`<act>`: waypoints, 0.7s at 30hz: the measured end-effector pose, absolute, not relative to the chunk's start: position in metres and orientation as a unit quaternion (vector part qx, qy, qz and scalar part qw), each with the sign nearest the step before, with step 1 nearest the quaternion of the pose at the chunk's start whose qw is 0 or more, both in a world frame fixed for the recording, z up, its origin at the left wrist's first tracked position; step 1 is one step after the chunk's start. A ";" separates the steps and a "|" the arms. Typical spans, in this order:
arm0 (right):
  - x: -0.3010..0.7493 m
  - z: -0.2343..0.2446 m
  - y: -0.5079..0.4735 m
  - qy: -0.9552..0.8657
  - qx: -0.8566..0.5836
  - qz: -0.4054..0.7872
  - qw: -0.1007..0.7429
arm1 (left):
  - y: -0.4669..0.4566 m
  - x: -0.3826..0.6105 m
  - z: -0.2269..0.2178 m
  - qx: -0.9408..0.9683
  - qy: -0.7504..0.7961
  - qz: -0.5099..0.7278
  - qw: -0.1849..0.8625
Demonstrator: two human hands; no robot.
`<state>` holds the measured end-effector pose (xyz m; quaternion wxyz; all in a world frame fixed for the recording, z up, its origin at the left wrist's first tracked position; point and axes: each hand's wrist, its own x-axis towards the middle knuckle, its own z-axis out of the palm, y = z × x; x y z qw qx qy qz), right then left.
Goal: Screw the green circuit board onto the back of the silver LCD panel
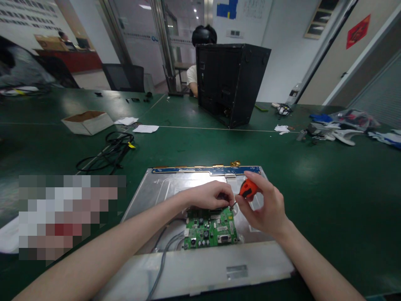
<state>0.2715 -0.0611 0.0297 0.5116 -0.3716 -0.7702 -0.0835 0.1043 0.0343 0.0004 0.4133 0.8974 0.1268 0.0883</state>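
A silver monitor back panel [156, 188] lies flat on the green table in front of me. A green circuit board [209, 230] sits on its near half, with grey cables [163, 251] running off to the lower left. My right hand [266, 207] is closed around an orange-handled screwdriver [247, 189], its tip pointing down-left at the board's upper edge. My left hand [211, 194] rests on the board's top edge, fingers curled and pinched close to the screwdriver tip; what they pinch is too small to see.
A black computer case [230, 81] stands at the far middle with a person seated behind it. An open cardboard box [87, 121] and black cables [109, 150] lie at the left. Papers [145, 128] lie beyond. Tools and plastic parts [341, 133] are scattered at the right.
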 end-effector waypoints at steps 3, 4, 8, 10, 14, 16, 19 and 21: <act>0.273 0.030 -0.062 -0.778 -0.363 -0.055 0.510 | 0.035 0.105 -0.001 0.899 0.119 0.087 0.413; 0.273 0.030 -0.062 -0.779 -0.362 -0.049 0.509 | 0.036 0.105 -0.001 0.899 0.115 0.087 0.412; 0.274 0.029 -0.063 -0.775 -0.371 -0.052 0.508 | 0.038 0.106 -0.001 0.902 0.101 0.093 0.409; 0.273 0.029 -0.062 -0.773 -0.373 -0.059 0.509 | 0.038 0.106 -0.001 0.901 0.099 0.097 0.411; 0.273 0.029 -0.062 -0.770 -0.376 -0.065 0.512 | 0.039 0.106 -0.001 0.898 0.104 0.096 0.416; 0.272 0.029 -0.063 -0.769 -0.378 -0.063 0.512 | 0.039 0.106 -0.001 0.894 0.112 0.096 0.422; 0.272 0.029 -0.063 -0.768 -0.378 -0.066 0.513 | 0.039 0.106 -0.001 0.887 0.122 0.099 0.434; 0.272 0.028 -0.063 -0.767 -0.378 -0.071 0.514 | 0.039 0.105 0.000 0.882 0.126 0.101 0.443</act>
